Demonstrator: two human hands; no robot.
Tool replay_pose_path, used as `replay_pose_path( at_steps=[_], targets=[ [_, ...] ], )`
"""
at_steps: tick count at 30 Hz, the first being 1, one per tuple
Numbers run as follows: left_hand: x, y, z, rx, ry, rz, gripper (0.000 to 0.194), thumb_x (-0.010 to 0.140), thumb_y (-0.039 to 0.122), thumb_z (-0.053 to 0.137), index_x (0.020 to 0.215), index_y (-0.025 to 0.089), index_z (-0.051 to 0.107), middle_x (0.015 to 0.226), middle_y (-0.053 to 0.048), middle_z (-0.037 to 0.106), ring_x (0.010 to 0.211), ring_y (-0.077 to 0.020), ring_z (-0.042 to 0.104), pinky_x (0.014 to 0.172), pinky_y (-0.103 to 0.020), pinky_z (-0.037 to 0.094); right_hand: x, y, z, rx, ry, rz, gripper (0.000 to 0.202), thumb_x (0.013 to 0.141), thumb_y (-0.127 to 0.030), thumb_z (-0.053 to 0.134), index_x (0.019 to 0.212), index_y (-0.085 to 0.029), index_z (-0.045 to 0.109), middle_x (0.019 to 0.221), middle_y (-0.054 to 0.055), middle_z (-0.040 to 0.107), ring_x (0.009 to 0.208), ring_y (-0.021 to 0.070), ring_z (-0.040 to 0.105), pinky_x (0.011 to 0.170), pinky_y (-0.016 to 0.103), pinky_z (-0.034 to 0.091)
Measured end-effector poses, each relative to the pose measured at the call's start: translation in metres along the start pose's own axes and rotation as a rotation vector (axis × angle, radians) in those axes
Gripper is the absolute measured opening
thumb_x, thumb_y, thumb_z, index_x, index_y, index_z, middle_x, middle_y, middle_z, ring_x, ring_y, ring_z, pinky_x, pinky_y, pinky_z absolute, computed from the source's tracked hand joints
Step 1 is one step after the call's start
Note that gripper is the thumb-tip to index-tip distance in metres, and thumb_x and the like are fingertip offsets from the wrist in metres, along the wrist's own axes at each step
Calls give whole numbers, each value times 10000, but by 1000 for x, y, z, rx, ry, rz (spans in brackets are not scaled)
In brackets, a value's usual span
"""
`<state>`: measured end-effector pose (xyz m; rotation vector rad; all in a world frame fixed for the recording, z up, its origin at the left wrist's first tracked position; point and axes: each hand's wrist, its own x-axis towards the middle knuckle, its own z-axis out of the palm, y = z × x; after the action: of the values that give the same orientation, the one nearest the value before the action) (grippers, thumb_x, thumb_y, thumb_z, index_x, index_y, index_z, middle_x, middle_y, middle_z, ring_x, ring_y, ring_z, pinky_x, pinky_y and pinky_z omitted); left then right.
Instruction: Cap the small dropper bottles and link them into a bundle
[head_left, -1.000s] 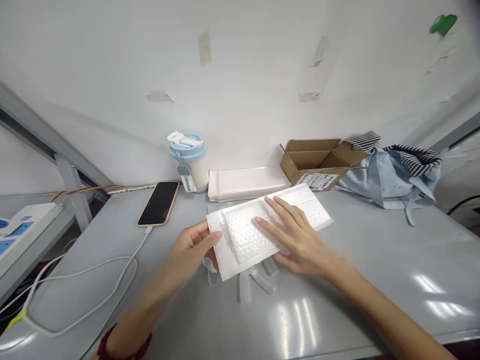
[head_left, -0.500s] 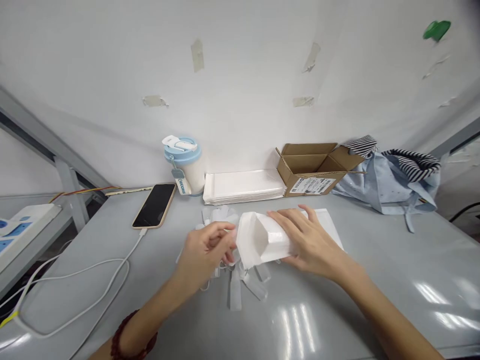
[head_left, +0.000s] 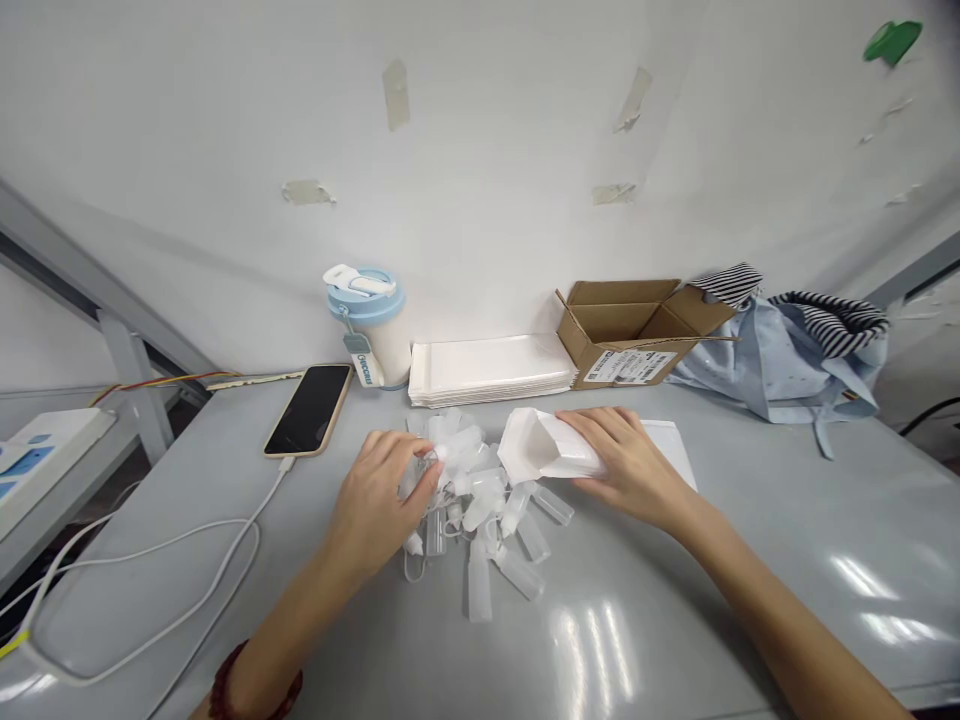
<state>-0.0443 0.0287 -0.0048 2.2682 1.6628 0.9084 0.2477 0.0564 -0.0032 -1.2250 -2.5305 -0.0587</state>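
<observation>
My right hand (head_left: 626,460) grips a white padded envelope (head_left: 570,450) around its sides. The envelope lies sideways, its mouth bulging apart and facing left. My left hand (head_left: 386,490) is at the left side of a loose pile of small translucent plastic squeeze bottles (head_left: 487,485), some with strapped white caps. Its thumb and forefinger close on one small bottle (head_left: 436,455) at the pile's edge. The other fingers of that hand curl behind and are partly hidden.
Behind the pile lies a stack of white envelopes (head_left: 491,370), beside an open cardboard box (head_left: 630,345). A cup with a blue lid (head_left: 375,330) and a phone (head_left: 309,410) on a white cable (head_left: 247,520) are at left. A light-blue cloth bag (head_left: 772,360) sits at right.
My left hand has moved left and away from the envelope's mouth, down to the bottles. My right hand has shifted slightly right and back with the envelope, uncovering more of the pile.
</observation>
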Motion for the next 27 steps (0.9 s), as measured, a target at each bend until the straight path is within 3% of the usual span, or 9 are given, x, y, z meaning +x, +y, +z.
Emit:
replay_pose_path(
  at_steps=[6,11,15,17,20,22,27],
  targets=[
    [-1,6,-4,-75,11,-71,175,859,272,514,723,204,603,683,-9,623,696,-187,527,551,-269,414,0,0,3,19,-6,1,594,705,-154,587,1271,-142,409,1165,151,577,1000,293,521,849,432,360],
    [-2,16,-12,-177,115,-24,156,865,267,515,751,201,599,708,-8,593,706,-167,502,635,-274,423,0,-3,1,60,0,-13,597,704,-165,575,1277,-147,406,1152,148,577,991,294,524,855,446,362],
    [-10,26,-5,-250,139,23,150,846,216,547,719,192,625,564,22,449,600,-148,438,569,-260,387,0,-9,-1,110,5,-63,599,706,-186,561,1280,-144,399,1161,149,572,1013,297,523,867,452,358],
    [-13,31,2,-295,115,34,135,845,203,554,754,193,653,551,22,460,595,-148,439,565,-259,387,0,-12,-2,132,-5,-90,611,700,-187,561,1285,-141,390,1181,148,565,1025,295,521,876,452,353],
    [-17,36,10,-406,60,70,185,858,175,539,987,214,665,748,-19,636,739,-166,522,663,-277,432,1,-15,-2,163,-7,-119,601,714,-203,564,1284,-150,384,1200,139,561,1032,288,522,879,445,352],
    [-18,36,9,-474,24,72,264,871,170,517,1100,241,628,934,-29,672,828,-168,543,736,-289,442,1,-15,-2,173,2,-122,596,721,-212,567,1284,-154,381,1196,135,562,1030,285,523,877,443,353],
    [-12,29,-8,-416,66,-182,177,871,282,505,980,260,642,824,-11,618,690,-156,503,582,-259,426,-1,-7,-2,181,59,-55,596,720,-225,559,1284,-170,376,1158,132,572,1008,296,531,872,447,362]
  ],
)
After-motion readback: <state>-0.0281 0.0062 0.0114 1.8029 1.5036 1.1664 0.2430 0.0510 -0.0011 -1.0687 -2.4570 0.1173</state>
